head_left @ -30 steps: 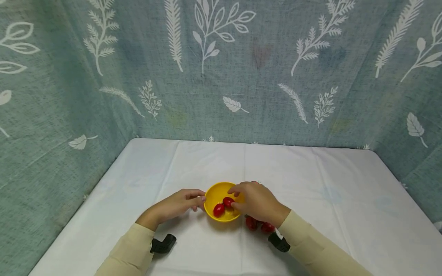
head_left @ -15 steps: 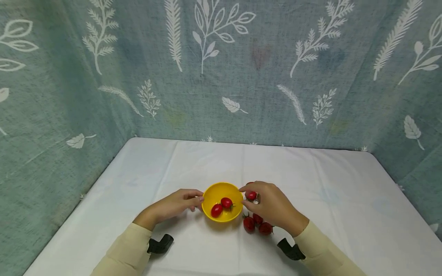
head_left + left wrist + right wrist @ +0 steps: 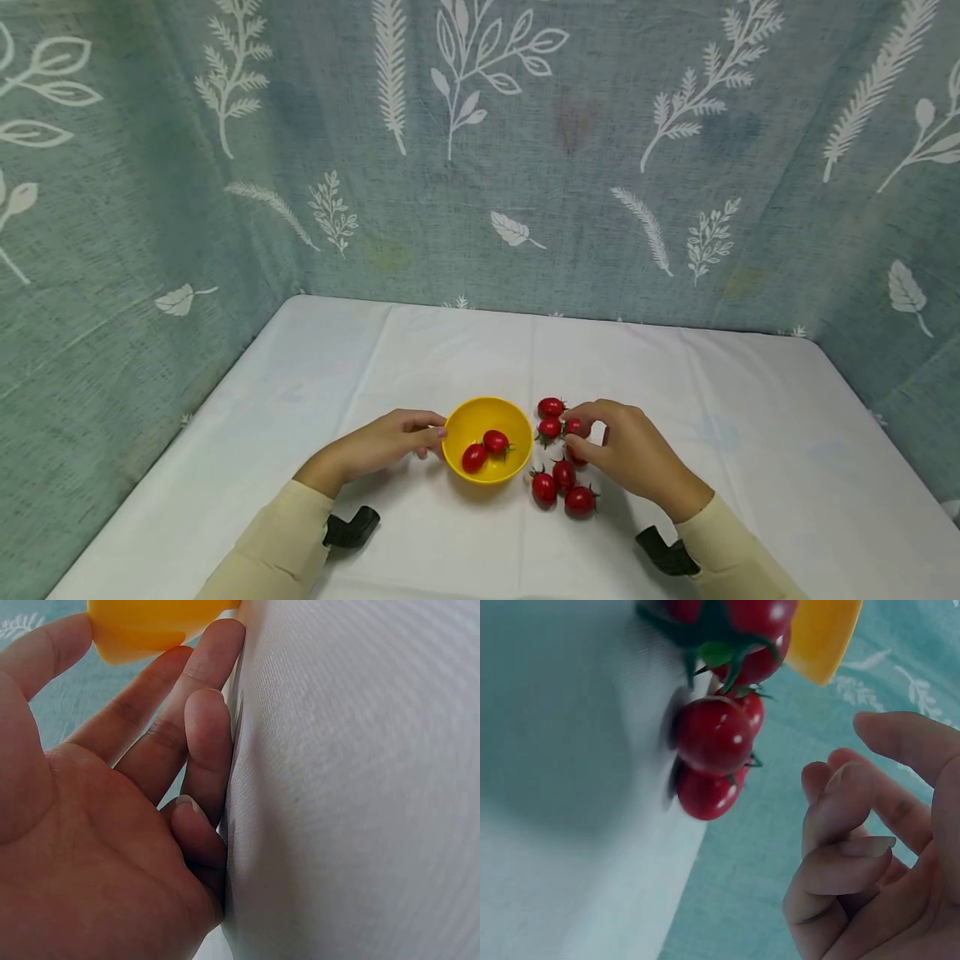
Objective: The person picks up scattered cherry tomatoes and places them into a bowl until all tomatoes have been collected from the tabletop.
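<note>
A yellow bowl (image 3: 480, 414) stands on the white cloth in the head view, with two cherry tomatoes (image 3: 474, 458) inside. My left hand (image 3: 378, 446) rests on the table at the bowl's left side. Its thumb and fingertips touch the outer wall of the bowl (image 3: 139, 630), the fingers fairly straight. Right of the bowl lie several loose cherry tomatoes (image 3: 581, 502) with green stems. Over the far right ones hovers my right hand (image 3: 637, 454), thumb and forefinger apart. In the right wrist view its fingers are loosely bent beside the tomatoes (image 3: 714, 736) and hold nothing.
A white cloth (image 3: 420, 358) covers the table. Behind and along the sides hangs a green curtain (image 3: 442, 217) with white leaf patterns. A black wrist mount (image 3: 352, 527) is strapped near each cuff.
My right hand has moved out from over the bowl to the right, above the loose tomatoes, uncovering more of them. The left hand keeps its place at the bowl.
</note>
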`<control>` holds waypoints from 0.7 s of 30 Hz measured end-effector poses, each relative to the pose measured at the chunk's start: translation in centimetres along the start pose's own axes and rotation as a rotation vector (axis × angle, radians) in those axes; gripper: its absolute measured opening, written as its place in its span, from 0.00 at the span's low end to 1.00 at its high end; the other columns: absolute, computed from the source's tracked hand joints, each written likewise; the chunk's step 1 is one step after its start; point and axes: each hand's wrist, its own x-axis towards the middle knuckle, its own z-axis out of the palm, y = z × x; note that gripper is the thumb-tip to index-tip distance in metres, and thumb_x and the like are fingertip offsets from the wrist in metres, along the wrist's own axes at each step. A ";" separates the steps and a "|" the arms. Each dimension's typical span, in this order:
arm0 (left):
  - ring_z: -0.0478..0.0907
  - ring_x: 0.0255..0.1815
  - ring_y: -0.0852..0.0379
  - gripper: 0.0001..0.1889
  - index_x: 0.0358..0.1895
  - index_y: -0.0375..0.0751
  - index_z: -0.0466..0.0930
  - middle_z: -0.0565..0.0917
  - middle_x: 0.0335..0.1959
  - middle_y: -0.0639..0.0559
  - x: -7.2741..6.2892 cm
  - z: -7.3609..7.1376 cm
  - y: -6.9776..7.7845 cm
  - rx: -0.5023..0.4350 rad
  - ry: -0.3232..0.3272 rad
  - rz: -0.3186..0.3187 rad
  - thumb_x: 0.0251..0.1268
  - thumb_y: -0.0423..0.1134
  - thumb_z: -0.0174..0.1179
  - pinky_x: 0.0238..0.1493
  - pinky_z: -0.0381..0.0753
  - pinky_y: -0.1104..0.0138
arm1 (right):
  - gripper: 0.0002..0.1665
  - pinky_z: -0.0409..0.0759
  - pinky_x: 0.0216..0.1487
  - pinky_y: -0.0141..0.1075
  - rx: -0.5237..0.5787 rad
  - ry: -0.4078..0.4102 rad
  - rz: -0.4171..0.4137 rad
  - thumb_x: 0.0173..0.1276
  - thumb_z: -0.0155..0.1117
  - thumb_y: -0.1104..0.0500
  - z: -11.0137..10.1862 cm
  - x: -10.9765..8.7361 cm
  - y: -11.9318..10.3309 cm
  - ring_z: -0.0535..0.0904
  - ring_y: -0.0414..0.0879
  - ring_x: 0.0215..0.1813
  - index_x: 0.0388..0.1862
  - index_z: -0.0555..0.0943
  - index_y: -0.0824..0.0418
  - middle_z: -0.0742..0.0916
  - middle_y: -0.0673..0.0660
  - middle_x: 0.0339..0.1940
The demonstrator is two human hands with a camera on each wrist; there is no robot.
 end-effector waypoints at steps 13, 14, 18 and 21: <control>0.75 0.47 0.52 0.24 0.62 0.51 0.78 0.87 0.44 0.55 0.1 0.0 -0.4 -0.014 -0.009 0.010 0.73 0.59 0.52 0.45 0.66 0.60 | 0.16 0.71 0.24 0.31 -0.028 -0.073 0.035 0.63 0.74 0.57 0.2 -0.1 2.0 0.68 0.41 0.21 0.50 0.87 0.52 0.82 0.46 0.34; 0.75 0.47 0.52 0.24 0.62 0.51 0.78 0.87 0.44 0.55 0.1 0.0 -0.4 -0.015 -0.008 0.011 0.73 0.59 0.52 0.45 0.66 0.60 | 0.16 0.70 0.24 0.31 -0.030 -0.075 0.033 0.63 0.74 0.57 0.2 -0.1 2.1 0.68 0.41 0.21 0.50 0.87 0.52 0.82 0.46 0.34; 0.75 0.47 0.52 0.24 0.62 0.51 0.78 0.87 0.44 0.54 0.1 0.0 -0.1 -0.022 -0.006 0.000 0.73 0.59 0.53 0.44 0.66 0.60 | 0.16 0.68 0.24 0.30 -0.037 -0.078 0.035 0.62 0.75 0.57 0.3 -0.1 2.4 0.66 0.41 0.22 0.50 0.87 0.53 0.82 0.46 0.33; 0.75 0.47 0.52 0.23 0.62 0.51 0.78 0.87 0.44 0.54 0.1 0.1 0.1 -0.023 -0.004 -0.008 0.73 0.59 0.53 0.44 0.66 0.60 | 0.16 0.67 0.24 0.30 -0.039 -0.083 0.033 0.61 0.75 0.58 0.4 0.0 2.6 0.66 0.41 0.24 0.49 0.87 0.53 0.82 0.47 0.33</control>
